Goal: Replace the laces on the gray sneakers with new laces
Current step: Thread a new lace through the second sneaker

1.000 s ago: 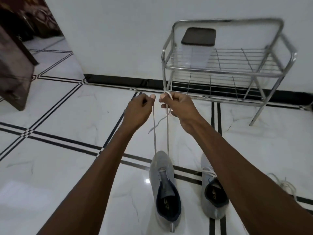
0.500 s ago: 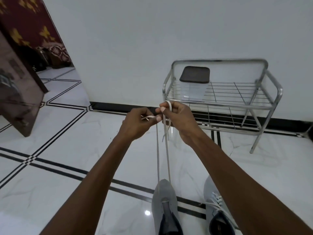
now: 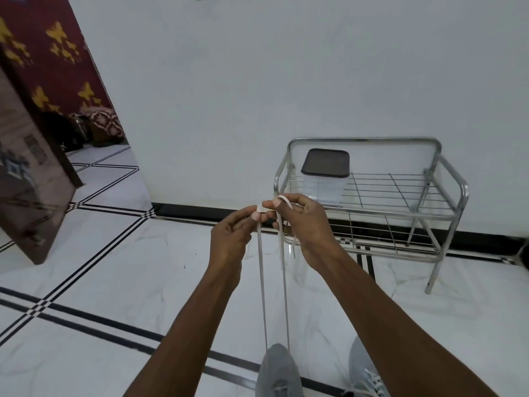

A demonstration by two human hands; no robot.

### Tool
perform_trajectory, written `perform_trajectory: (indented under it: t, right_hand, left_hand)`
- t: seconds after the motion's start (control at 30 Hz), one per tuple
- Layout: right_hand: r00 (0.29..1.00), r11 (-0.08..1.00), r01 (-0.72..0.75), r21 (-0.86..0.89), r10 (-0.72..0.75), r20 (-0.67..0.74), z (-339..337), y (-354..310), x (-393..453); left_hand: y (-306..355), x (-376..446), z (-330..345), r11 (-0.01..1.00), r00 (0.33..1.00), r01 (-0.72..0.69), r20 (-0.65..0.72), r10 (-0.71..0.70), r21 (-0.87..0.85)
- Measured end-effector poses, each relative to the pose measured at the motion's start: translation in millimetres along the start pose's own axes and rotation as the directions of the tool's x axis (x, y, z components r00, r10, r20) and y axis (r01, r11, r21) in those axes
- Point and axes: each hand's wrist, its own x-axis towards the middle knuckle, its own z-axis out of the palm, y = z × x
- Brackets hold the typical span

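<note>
Two gray sneakers stand on the floor at the bottom edge: the left sneaker (image 3: 278, 371) under my hands, the right sneaker (image 3: 365, 371) partly behind my right forearm, showing white laces. A white lace (image 3: 262, 287) rises taut in two strands from the left sneaker's toe end up to my hands. My left hand (image 3: 233, 234) pinches one strand at its top. My right hand (image 3: 303, 224) grips the other strand, which loops over its fingers with a short end hanging below. Both hands are held close together, fingertips nearly touching.
A chrome wire rack (image 3: 372, 202) stands against the white wall, with a clear container with a dark lid (image 3: 326, 173) on its upper shelf. A brown door (image 3: 28, 179) stands open at left. White marble floor (image 3: 114, 282) with black stripes.
The view has tilted upward, so the sneakers have slid to the bottom edge. My hands have stayed together at the top of the lace, working its ends between the fingers.
</note>
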Motion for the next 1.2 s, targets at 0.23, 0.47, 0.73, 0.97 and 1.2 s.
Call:
perform_trajectory:
  t: [0.23, 0.47, 0.73, 0.97, 1.2]
  right_hand:
    - [1.0, 0.999, 0.022, -0.046, -0.022, -0.005, 3.1, -21.3, 9.3]
    - [0.998, 0.997, -0.068, 0.048, 0.068, -0.011, 11.3, -15.8, 8.5]
    - [0.992, 0.985, -0.121, 0.122, 0.124, -0.018, 11.8, 0.3, 10.6]
    - [0.953, 0.947, -0.272, -0.173, 0.24, -0.184, -13.6, 75.2, -12.3]
    - [0.905, 0.819, -0.424, -0.386, 0.367, -0.214, -57.5, 190.9, -70.0]
  left_hand:
    - [10.0, 10.2, 7.8, 0.999, 0.999, 0.012, 0.043, -0.011, -0.041]
    - [11.8, 10.9, 17.3, 0.992, 0.998, -0.035, 0.039, 0.04, -0.124]
    - [9.6, 7.4, 19.3, 0.986, 0.998, -0.048, 0.024, 0.053, -0.157]
    - [-62.8, -13.9, -2.3, 0.998, 0.997, 0.059, -0.041, -0.059, -0.009]
    - [-185.4, -65.5, -27.0, 0.961, 0.962, 0.265, -0.086, -0.258, 0.079]
